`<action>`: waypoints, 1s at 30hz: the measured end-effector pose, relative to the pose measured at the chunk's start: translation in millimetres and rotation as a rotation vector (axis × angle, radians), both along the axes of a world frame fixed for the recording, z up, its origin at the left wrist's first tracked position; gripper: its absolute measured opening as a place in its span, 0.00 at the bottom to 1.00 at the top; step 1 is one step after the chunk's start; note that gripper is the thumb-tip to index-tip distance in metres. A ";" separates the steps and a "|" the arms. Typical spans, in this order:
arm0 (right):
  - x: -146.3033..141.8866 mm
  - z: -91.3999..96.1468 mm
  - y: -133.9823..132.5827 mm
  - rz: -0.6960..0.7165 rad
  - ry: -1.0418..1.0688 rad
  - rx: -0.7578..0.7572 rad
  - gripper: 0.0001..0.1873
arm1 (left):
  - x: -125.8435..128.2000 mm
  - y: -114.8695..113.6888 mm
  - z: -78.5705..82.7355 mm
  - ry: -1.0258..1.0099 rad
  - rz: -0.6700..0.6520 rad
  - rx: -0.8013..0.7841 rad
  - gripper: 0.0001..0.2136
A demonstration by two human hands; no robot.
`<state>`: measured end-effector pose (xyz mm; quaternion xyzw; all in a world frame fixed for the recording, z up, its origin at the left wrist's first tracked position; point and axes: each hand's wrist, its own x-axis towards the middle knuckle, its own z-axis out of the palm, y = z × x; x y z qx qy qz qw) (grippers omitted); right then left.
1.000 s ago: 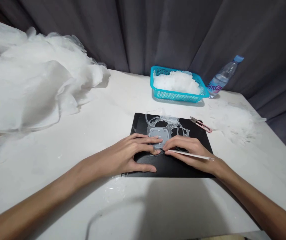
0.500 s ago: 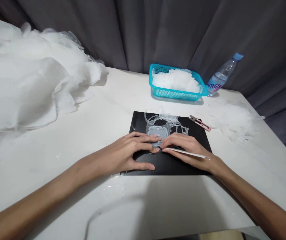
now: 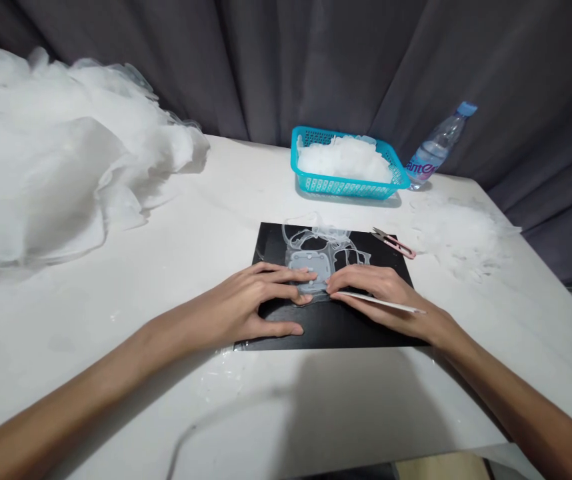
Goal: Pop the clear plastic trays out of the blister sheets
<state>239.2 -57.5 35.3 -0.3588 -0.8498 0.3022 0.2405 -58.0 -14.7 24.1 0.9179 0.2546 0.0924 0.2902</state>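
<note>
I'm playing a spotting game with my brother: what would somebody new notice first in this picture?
Probably the huge, fluffy-looking white heap on the table's left side. Next might come the bright turquoise basket at the back, filled with more white stuff. In the middle, the left hand spreads over a grey piece on a black mat, while the right hand holds a thin white stick.

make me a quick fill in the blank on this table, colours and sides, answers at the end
1. The right hand holds a stick coloured ____.
2. The left hand rests its fingers on a grey piece, which lies on a mat coloured ____.
3. From the camera, the bottle is to the ____ of the basket.
4. The bottle's cap is coloured ____.

Missing words: white; black; right; blue.
</note>
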 end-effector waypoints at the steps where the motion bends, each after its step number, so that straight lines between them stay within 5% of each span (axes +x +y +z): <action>1: 0.2 0.8 0.5 -0.003 0.018 -0.026 0.09 | -0.2 0.2 -0.1 0.001 0.001 0.002 0.23; 30: -9.6 -3.4 4.2 0.052 0.027 0.023 0.08 | 1.0 -0.4 3.8 0.032 0.004 0.008 0.26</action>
